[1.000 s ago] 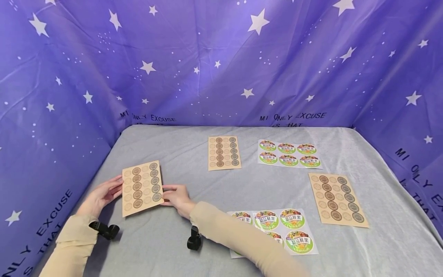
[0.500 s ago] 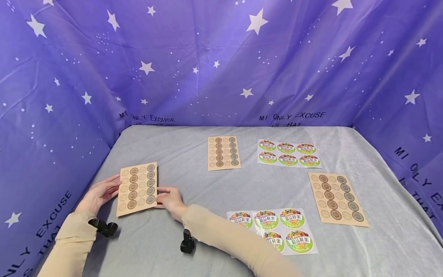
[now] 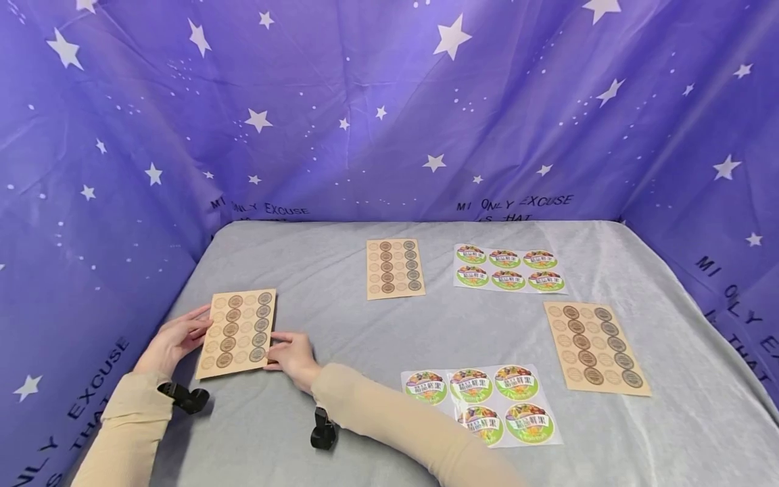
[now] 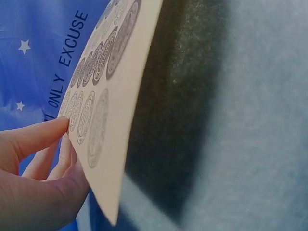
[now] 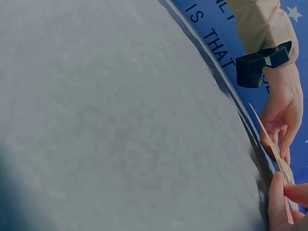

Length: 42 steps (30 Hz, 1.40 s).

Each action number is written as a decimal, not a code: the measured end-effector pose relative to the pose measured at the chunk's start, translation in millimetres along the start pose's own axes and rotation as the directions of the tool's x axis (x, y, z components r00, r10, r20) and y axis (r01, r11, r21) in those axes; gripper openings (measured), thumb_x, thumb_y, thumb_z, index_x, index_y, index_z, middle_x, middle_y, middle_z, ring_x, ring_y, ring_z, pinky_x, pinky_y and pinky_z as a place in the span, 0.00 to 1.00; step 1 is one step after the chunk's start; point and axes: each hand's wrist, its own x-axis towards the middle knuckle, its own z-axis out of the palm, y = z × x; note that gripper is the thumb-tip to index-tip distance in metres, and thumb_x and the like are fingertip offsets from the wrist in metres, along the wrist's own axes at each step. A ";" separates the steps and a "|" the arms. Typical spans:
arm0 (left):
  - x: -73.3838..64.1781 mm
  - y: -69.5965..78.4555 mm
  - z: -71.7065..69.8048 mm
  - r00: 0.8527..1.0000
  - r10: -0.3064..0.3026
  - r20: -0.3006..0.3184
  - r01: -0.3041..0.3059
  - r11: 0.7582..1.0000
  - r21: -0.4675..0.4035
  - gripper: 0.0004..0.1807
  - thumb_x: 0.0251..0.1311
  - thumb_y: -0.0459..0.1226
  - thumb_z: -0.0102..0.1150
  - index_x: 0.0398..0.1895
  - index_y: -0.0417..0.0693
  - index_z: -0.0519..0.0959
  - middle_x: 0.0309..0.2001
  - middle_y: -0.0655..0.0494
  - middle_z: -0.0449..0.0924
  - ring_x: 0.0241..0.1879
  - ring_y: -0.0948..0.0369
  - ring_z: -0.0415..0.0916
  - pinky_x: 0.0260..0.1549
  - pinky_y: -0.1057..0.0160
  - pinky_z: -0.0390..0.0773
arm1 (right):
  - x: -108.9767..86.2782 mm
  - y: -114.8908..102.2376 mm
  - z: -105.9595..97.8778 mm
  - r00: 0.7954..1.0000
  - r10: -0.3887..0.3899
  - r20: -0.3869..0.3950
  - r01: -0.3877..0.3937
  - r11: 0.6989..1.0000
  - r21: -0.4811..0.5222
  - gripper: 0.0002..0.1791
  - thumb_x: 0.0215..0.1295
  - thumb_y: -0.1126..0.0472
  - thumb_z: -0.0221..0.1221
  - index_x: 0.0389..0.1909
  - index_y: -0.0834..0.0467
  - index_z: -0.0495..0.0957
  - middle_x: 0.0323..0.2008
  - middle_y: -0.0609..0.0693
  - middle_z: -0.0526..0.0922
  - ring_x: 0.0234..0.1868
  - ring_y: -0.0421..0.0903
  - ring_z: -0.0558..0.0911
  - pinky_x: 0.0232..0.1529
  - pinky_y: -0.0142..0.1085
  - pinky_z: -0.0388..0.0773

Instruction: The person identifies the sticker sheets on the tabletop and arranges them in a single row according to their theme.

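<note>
A tan sticker sheet (image 3: pixel 237 333) with columns of round brown and grey labels is held at the left of the table, tilted and raised off the cloth. My left hand (image 3: pixel 174 341) pinches its left edge; in the left wrist view, the thumb and fingers of that left hand (image 4: pixel 41 178) grip the sheet (image 4: pixel 113 120), which casts a dark shadow below. On the opposite side, my right hand (image 3: pixel 294 357) pinches the lower right edge. The right wrist view shows the sheet (image 5: pixel 269 132) nearly edge-on between both hands, with the right hand (image 5: pixel 288 204) at its near end.
Another tan sticker sheet (image 3: pixel 395 269) lies at the back middle, beside a white sheet of fruit stickers (image 3: pixel 510 269). A second fruit sticker sheet (image 3: pixel 447 379) lies in front, partly under my right forearm. One more tan sheet (image 3: pixel 596 348) rests at right. Starry purple curtains (image 3: pixel 389 88) surround the grey table.
The held sticker sheet has moved a little left and toward me, and looks flatter. My right hand has travelled left with it; the left hand has shifted only slightly. The other sheets stay put.
</note>
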 end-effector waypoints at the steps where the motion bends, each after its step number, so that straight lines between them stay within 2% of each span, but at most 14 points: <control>1: 0.4 -0.8 0.3 1.000 -0.001 -0.011 0.001 1.000 0.007 0.20 0.55 0.25 0.52 0.20 0.63 0.80 0.25 0.64 0.80 0.27 0.68 0.76 0.28 0.69 0.76 | -0.4 0.4 0.0 1.000 -0.002 -0.002 0.002 1.000 -0.003 0.25 0.43 0.84 0.50 0.46 0.68 0.74 0.24 0.61 0.79 0.27 0.51 0.81 0.27 0.37 0.80; 7: 3.4 -4.4 -1.5 0.999 0.012 -0.049 -0.010 1.000 0.027 0.18 0.54 0.26 0.53 0.21 0.61 0.81 0.25 0.66 0.80 0.28 0.69 0.76 0.28 0.69 0.76 | -1.9 2.1 0.7 1.000 -0.013 -0.002 0.012 1.000 -0.014 0.24 0.43 0.84 0.51 0.46 0.68 0.74 0.24 0.62 0.79 0.27 0.52 0.81 0.27 0.38 0.80; 10: 4.6 -5.1 -3.8 0.999 0.024 -0.041 -0.022 0.999 0.032 0.18 0.54 0.25 0.53 0.32 0.62 0.81 0.26 0.67 0.79 0.29 0.69 0.76 0.29 0.69 0.76 | -2.0 2.4 1.1 1.000 -0.009 -0.007 0.009 1.000 -0.023 0.24 0.44 0.83 0.52 0.46 0.68 0.74 0.23 0.62 0.79 0.27 0.53 0.81 0.26 0.38 0.80; 12: 5.3 -5.1 -4.7 0.999 0.027 -0.038 -0.025 0.999 0.043 0.24 0.53 0.25 0.54 0.49 0.62 0.75 0.26 0.67 0.79 0.29 0.69 0.76 0.29 0.70 0.76 | -1.7 2.9 1.4 1.000 -0.009 -0.009 0.009 0.999 -0.031 0.24 0.45 0.83 0.52 0.46 0.68 0.75 0.23 0.63 0.79 0.27 0.53 0.81 0.26 0.38 0.80; 14: 6.2 -5.0 -4.7 0.999 0.028 -0.042 -0.026 0.998 0.065 0.34 0.53 0.25 0.55 0.63 0.54 0.59 0.26 0.68 0.79 0.29 0.70 0.76 0.29 0.70 0.76 | -1.7 3.2 1.6 1.000 -0.006 -0.014 0.005 0.999 -0.051 0.24 0.45 0.83 0.53 0.46 0.66 0.75 0.23 0.62 0.79 0.26 0.53 0.81 0.25 0.37 0.80; 17: 8.1 -5.0 -4.1 0.998 0.031 -0.058 -0.025 0.993 0.113 0.43 0.52 0.26 0.56 0.66 0.42 0.42 0.25 0.70 0.78 0.28 0.71 0.75 0.29 0.71 0.75 | -1.7 4.1 2.5 1.000 -0.003 -0.019 0.001 0.997 -0.078 0.24 0.45 0.83 0.54 0.46 0.65 0.75 0.22 0.60 0.79 0.25 0.53 0.81 0.24 0.36 0.80; 21: 9.6 -6.3 -3.2 0.993 0.069 -0.091 -0.049 0.977 0.206 0.43 0.51 0.28 0.58 0.66 0.39 0.43 0.25 0.73 0.76 0.28 0.74 0.74 0.28 0.73 0.75 | -2.2 4.6 3.0 1.000 -0.011 -0.003 0.011 0.993 -0.115 0.24 0.46 0.82 0.55 0.47 0.66 0.74 0.22 0.59 0.79 0.26 0.54 0.81 0.23 0.35 0.80; 24: 9.1 -8.2 -1.1 0.977 0.142 -0.160 -0.087 0.947 0.310 0.39 0.51 0.27 0.57 0.65 0.36 0.49 0.24 0.75 0.75 0.26 0.76 0.73 0.27 0.75 0.75 | -3.6 -0.3 -0.3 0.999 0.033 0.033 -0.028 0.990 -0.141 0.21 0.49 0.79 0.55 0.47 0.67 0.73 0.25 0.60 0.80 0.28 0.54 0.81 0.25 0.36 0.80; 27: 18.0 -12.8 -7.6 0.947 0.229 -0.225 -0.122 0.905 0.407 0.35 0.51 0.28 0.56 0.63 0.32 0.54 0.23 0.74 0.74 0.24 0.77 0.74 0.26 0.76 0.76 | -3.7 -10.5 -6.8 0.991 0.110 0.076 -0.094 0.977 -0.189 0.18 0.52 0.74 0.54 0.47 0.67 0.73 0.28 0.60 0.81 0.30 0.53 0.81 0.29 0.37 0.80; 32: 44.6 -22.6 -31.0 0.900 0.363 -0.240 -0.178 0.811 0.558 0.30 0.55 0.35 0.56 0.60 0.33 0.62 0.25 0.79 0.71 0.25 0.80 0.71 0.26 0.76 0.75 | 2.1 -25.5 -23.6 0.976 0.170 0.138 -0.134 0.962 -0.238 0.16 0.55 0.70 0.55 0.46 0.65 0.74 0.32 0.58 0.81 0.33 0.52 0.81 0.33 0.38 0.80; 34: 49.5 -24.8 -33.7 0.876 0.421 -0.236 -0.199 0.760 0.619 0.27 0.55 0.39 0.56 0.57 0.37 0.66 0.26 0.80 0.69 0.26 0.80 0.70 0.26 0.76 0.75 | 5.0 -29.9 -31.0 0.972 0.174 0.160 -0.134 0.962 -0.237 0.16 0.55 0.70 0.55 0.47 0.65 0.74 0.34 0.58 0.81 0.33 0.51 0.81 0.34 0.38 0.79; 35: 51.2 -25.5 -33.2 0.865 0.447 -0.230 -0.222 0.750 0.623 0.25 0.55 0.40 0.57 0.56 0.40 0.69 0.26 0.80 0.69 0.27 0.80 0.70 0.26 0.77 0.74 | 6.4 -31.9 -34.4 0.970 0.176 0.169 -0.133 0.962 -0.236 0.16 0.55 0.70 0.55 0.47 0.65 0.74 0.34 0.59 0.80 0.32 0.50 0.81 0.35 0.38 0.79; 38: 52.5 -26.2 -26.0 0.845 0.502 -0.185 -0.325 0.757 0.567 0.15 0.52 0.39 0.60 0.46 0.52 0.77 0.25 0.80 0.74 0.26 0.78 0.73 0.24 0.77 0.74 | 9.6 -39.2 -43.4 0.965 0.171 0.197 -0.121 0.963 -0.239 0.17 0.55 0.69 0.55 0.48 0.65 0.74 0.35 0.60 0.80 0.28 0.46 0.80 0.36 0.38 0.79; 42: 47.9 -24.6 -9.7 0.850 0.522 -0.063 -0.460 0.796 0.394 0.12 0.49 0.33 0.62 0.34 0.63 0.79 0.26 0.74 0.79 0.25 0.74 0.76 0.23 0.77 0.75 | 11.1 -49.8 -54.4 0.963 0.164 0.213 -0.112 0.964 -0.240 0.17 0.56 0.69 0.55 0.48 0.66 0.73 0.37 0.61 0.80 0.25 0.42 0.79 0.38 0.39 0.79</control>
